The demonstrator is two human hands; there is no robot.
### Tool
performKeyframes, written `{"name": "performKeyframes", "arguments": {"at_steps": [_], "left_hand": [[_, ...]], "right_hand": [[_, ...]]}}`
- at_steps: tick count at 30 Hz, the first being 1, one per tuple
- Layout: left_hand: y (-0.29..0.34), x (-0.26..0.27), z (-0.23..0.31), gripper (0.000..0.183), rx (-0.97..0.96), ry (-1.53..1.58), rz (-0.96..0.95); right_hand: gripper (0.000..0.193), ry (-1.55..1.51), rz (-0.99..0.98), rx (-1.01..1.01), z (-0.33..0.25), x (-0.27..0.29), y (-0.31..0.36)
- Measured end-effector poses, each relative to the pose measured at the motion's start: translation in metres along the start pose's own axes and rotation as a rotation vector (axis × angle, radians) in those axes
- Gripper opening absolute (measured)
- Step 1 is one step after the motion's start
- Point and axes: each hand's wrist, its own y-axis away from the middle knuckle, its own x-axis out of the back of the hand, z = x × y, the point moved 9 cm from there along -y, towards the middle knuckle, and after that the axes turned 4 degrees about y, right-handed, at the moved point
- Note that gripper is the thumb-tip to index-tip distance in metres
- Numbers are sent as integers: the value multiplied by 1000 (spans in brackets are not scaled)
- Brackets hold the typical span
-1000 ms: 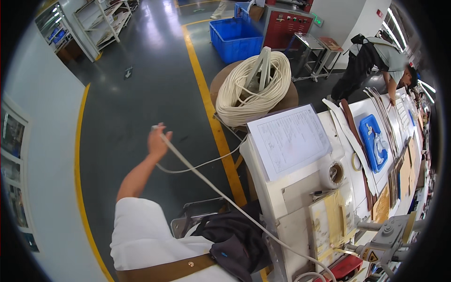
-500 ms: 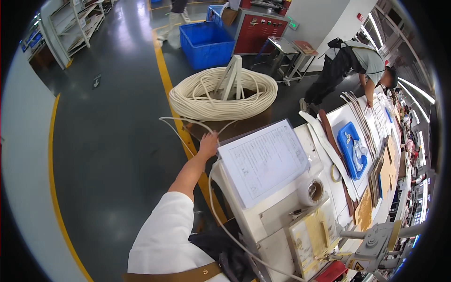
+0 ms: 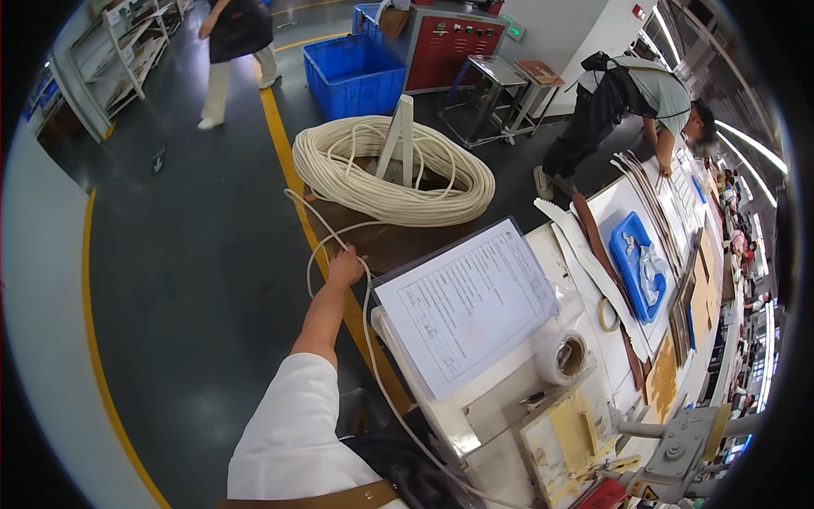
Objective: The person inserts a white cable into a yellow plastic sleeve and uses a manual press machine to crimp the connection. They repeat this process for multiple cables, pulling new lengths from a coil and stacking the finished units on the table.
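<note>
Clock directions radiate from the left hand [image 3: 346, 268], its fingers closed around one white cord [image 3: 366, 322]; the right hand's state cannot be told, being out of view. One cord coil [image 3: 398, 202]: one o'clock. One printed sheet [image 3: 466, 310], type mostly illegible: four o'clock. One blue tray [image 3: 626, 273]: three o'clock. One triangular warning label [image 3: 650, 492]: four o'clock.

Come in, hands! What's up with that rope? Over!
Left hand holding rope; right hand out of view. Rope loops near coil. Paper beside left hand.

White short sleeve [image 3: 284, 424], brown strap [image 3: 339, 498]
</note>
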Motion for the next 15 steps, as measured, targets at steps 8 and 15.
{"name": "performKeyframes", "arguments": {"at_steps": [8,15], "left_hand": [[-8,17,-17,66,107,126,-166],[78,77,-102,49,560,226,297]], "right_hand": [[33,-16,-16,7,-5,-6,2],[33,-5,-100,59,-20,-11,21]]}}
